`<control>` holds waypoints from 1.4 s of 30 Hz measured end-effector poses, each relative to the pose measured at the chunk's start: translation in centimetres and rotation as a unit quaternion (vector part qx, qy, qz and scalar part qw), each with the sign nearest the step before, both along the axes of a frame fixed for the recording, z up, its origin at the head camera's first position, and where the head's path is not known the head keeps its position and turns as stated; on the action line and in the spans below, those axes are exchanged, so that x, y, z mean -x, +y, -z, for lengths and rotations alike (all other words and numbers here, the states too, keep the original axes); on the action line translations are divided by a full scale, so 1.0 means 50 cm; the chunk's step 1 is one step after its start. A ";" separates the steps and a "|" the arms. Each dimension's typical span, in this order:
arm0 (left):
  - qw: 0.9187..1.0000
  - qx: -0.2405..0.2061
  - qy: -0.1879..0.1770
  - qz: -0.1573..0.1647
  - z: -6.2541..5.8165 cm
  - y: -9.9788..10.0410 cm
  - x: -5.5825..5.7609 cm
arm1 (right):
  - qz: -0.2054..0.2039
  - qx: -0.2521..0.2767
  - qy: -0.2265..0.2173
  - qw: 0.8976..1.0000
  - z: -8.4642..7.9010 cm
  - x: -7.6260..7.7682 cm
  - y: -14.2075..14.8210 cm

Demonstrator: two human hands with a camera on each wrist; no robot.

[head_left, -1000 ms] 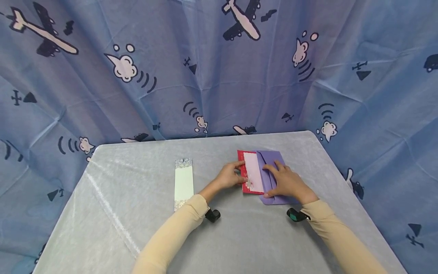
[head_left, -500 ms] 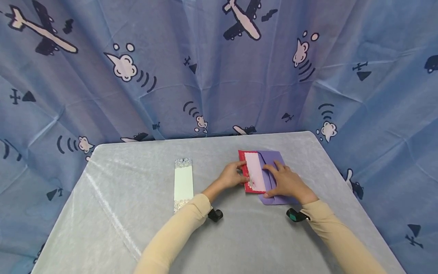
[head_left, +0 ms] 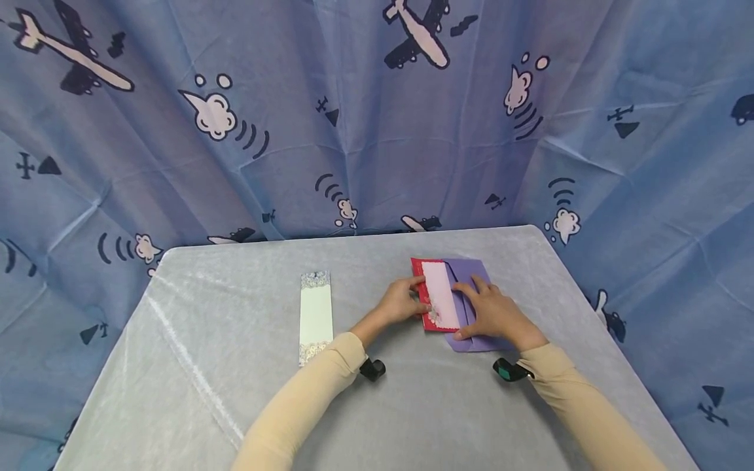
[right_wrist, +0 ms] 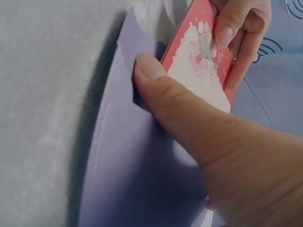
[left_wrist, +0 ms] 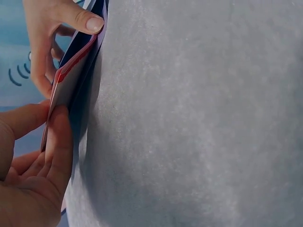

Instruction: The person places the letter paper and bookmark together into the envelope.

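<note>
A red greeting card (head_left: 438, 294) with a pale scalloped panel and printed flowers lies at the mouth of a purple envelope (head_left: 468, 268), its right part hidden inside. My left hand (head_left: 397, 301) pinches the card's left edge; in the left wrist view, the thumb and fingers (left_wrist: 59, 142) are on opposite faces of it. Over the envelope is my right hand (head_left: 495, 311), thumb and fingers spread and bent, gripping it near its opening. In the right wrist view, the right thumb (right_wrist: 156, 78) hooks over the envelope's mouth beside the card (right_wrist: 201, 61).
To the left on the grey cloth-covered table (head_left: 194, 314) lies a long pale green card (head_left: 316, 311) with patterned ends, its lower end close to the left sleeve (head_left: 318, 392). Behind the table hangs a blue curtain (head_left: 377, 170) printed with airplanes.
My left hand and the red card have shifted slightly right, with the card a little deeper in the envelope. The right hand and envelope have stayed in place.
</note>
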State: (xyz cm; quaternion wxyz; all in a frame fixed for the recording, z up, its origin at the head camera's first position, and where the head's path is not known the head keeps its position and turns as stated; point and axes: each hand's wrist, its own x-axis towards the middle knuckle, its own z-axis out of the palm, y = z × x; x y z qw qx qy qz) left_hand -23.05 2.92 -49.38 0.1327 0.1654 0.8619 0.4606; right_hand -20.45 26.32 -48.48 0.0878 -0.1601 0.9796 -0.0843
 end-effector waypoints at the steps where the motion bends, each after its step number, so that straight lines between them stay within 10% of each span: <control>1: 1.000 0.001 0.000 -0.001 0.000 0.000 0.001 | 0.001 0.000 0.000 1.000 -0.001 0.000 0.000; 25: 0.999 -0.006 -0.033 0.004 -0.010 0.021 0.003 | -0.001 0.004 0.003 1.000 -0.004 -0.003 -0.007; 42: 0.999 0.052 0.016 0.003 0.003 0.032 0.010 | 0.004 0.007 -0.003 1.000 -0.001 -0.001 -0.005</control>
